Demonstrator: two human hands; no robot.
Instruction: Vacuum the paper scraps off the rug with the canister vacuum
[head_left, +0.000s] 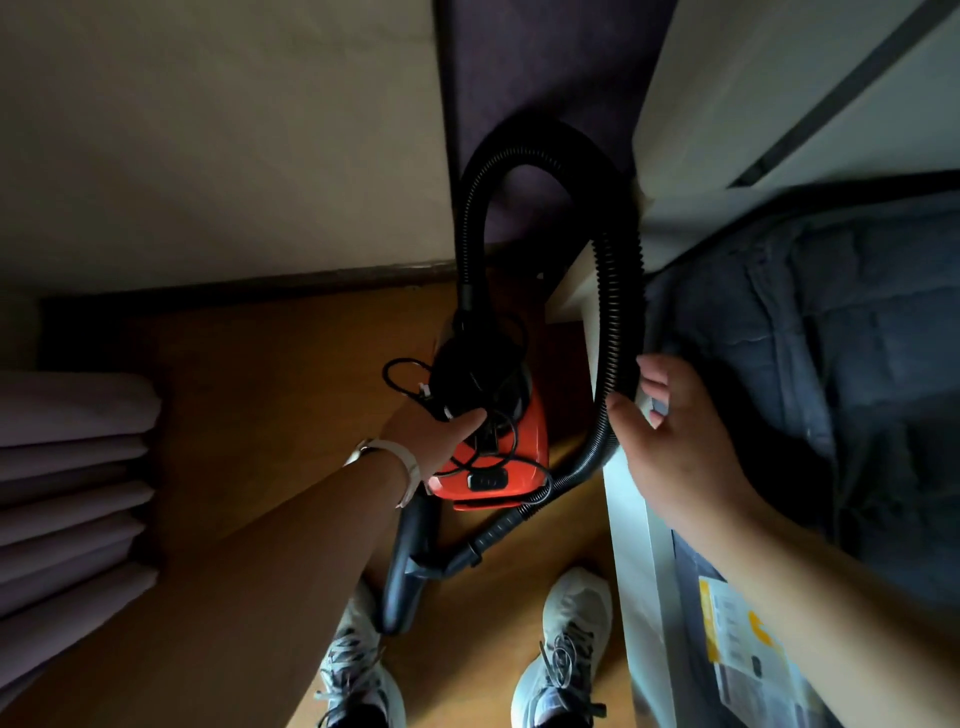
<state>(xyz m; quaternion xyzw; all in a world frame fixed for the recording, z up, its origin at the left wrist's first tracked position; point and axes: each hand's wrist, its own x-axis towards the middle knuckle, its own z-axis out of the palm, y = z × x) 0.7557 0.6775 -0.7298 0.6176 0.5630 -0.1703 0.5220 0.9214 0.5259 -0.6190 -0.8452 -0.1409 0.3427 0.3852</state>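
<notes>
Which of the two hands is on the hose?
The right hand, touching the black hose; the left hand grips the orange canister instead.

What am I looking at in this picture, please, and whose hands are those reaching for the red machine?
There is no robot here. One camera sits on a person's head and looks down, so you see their own arms and shoes. The red machine is a canister vacuum, down by the wooden floor. Its black cord is wound loosely on top and its ribbed hose loops upward. The left hand has its grip on the vacuum's top. The right hand is open, with its fingers at the hose but not closed round it. A bed with a grey quilt lies to the right. No rug or paper scraps show in this view.
</notes>
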